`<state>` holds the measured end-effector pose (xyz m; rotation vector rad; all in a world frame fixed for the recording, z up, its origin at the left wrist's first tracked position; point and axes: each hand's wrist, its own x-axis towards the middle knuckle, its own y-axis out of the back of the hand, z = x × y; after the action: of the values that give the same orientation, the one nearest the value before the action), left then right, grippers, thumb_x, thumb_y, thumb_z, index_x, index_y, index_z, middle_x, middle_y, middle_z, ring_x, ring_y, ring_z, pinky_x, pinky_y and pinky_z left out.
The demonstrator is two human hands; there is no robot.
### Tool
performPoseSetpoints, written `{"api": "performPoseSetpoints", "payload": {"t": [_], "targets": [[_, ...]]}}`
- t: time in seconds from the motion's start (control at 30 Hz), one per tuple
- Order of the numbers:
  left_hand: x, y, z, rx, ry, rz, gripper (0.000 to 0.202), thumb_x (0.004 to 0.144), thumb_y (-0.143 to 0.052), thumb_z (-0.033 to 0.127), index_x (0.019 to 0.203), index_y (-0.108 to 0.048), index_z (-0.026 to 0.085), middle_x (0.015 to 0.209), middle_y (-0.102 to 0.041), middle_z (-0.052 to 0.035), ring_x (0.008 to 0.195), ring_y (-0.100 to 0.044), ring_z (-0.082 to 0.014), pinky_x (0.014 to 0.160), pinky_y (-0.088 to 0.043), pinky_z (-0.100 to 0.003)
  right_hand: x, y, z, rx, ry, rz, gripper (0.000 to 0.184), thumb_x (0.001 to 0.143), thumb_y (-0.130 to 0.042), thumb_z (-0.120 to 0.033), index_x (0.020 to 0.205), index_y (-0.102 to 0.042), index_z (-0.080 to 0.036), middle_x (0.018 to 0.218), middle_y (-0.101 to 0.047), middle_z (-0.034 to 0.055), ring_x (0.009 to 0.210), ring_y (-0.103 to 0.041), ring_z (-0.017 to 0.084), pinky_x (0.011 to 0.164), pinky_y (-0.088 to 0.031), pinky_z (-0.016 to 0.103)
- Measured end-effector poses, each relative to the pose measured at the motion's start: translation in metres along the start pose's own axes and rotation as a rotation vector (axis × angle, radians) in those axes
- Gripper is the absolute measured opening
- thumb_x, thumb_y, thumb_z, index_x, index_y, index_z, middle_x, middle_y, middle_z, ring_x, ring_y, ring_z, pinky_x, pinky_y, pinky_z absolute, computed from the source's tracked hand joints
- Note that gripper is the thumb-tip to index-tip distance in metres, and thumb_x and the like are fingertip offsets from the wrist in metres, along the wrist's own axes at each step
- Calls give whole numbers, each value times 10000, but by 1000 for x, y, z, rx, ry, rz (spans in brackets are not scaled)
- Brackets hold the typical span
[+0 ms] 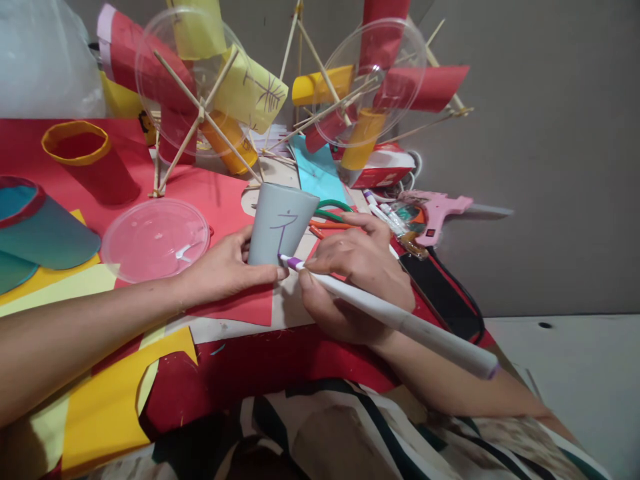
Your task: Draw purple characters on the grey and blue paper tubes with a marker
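1. Drawing on the grey paper tube (295,217), head view: right hand (357,273) pinches a white marker (395,317) close behind its tip, thumb against fingers. Tip meets the tube low down, at the foot of a vertical stroke.
2. Left hand (225,263) grips the tube from its left, thumb along the lower edge, other fingers partly hidden behind. How hard it squeezes: cannot tell.
3. Handling, my judgement: light marker pressure suits a hollow wall that may dent. Best to keep the left thumb clear of the ink and turn the tube, rather than the wrist, where the curve falls away.
4. Tube's looks: plain matte grey, wider at the mouth, leaning slightly right. Dark line figure on the near side: short tick, crossbar, long downstroke.
5. About the tube: clear plastic lid (155,240) to its left; pink glue gun (435,207) well off to its right; stick wheel (201,110) beyond it, leftward.
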<state>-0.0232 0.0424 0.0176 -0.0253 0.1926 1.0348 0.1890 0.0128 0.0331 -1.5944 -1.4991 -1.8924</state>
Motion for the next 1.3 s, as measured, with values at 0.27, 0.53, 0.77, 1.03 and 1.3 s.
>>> {"api": "performPoseSetpoints", "payload": {"t": [0.27,0.53,0.77,1.03,1.3], "targets": [[-1,4,4,-108,27,-15,733,692,-956,379,1332,-647,197,1354,-776,-109,1296,-708,-339,1117,-567,-450,2,3,7,-8,-33,142,77,892,-659,-233,929,-638,-296,710,-730,-70,664,-738,188,959,-589,511],[3,13,2,-398,152,-52,565,661,-990,394,1115,-730,181,1081,-803,-93,1023,-773,-278,1105,-588,-499,1,8,17,8,-127,215,153,935,-670,-277,1088,-668,-289,901,-786,24,842,-787,263,977,-622,583],[8,20,-3,-521,194,-178,440,667,-967,322,1041,-800,162,1070,-846,-116,1080,-800,-297,1225,-526,-527,2,4,17,22,-121,245,119,955,-685,-233,1055,-673,-297,880,-802,6,807,-792,257,988,-620,609],[6,15,-3,-474,160,-171,465,686,-981,336,1068,-780,163,1116,-845,-110,1075,-799,-287,1219,-513,-552,2,-3,7,9,-83,177,92,924,-693,-220,980,-676,-292,790,-779,-46,748,-774,201,1022,-587,534],[7,9,-1,-513,92,-92,757,668,-1002,291,1334,-657,192,1237,-813,-110,1167,-776,-296,1124,-568,-463,2,-5,5,36,-98,158,140,903,-678,-205,1001,-646,-299,794,-770,-35,747,-772,211,1006,-586,530]]}}
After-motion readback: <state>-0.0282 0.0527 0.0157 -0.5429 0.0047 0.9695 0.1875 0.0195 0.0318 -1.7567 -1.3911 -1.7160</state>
